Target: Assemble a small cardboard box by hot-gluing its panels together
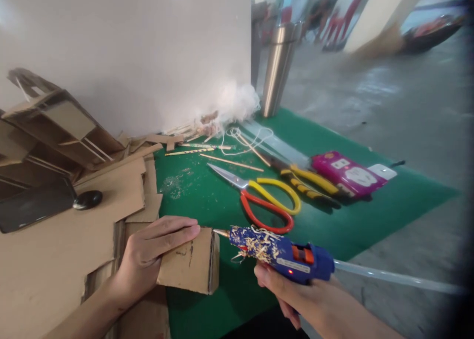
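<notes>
A small cardboard box (187, 262) is under my left hand (151, 250), whose fingers lie along its top edge and grip it. My right hand (292, 292) is wrapped around the handle of a blue hot glue gun (274, 250), its small red light lit. Dried glue strings cover the gun's front, and a clear glue stick (392, 275) sticks out of its back. The metal nozzle points left, at the box's upper right corner; whether it touches I cannot tell. Just beyond the gun lie scissors (255, 190) with one yellow and one red handle.
Cardboard sheets (74, 260) and a cardboard structure (55, 126) fill the left side, with a black phone-like slab (35, 205) there. Pliers (307, 181), a magenta box (350, 173), thin sticks (231, 162) and a steel tumbler (276, 72) stand or lie on the green tabletop (400, 195).
</notes>
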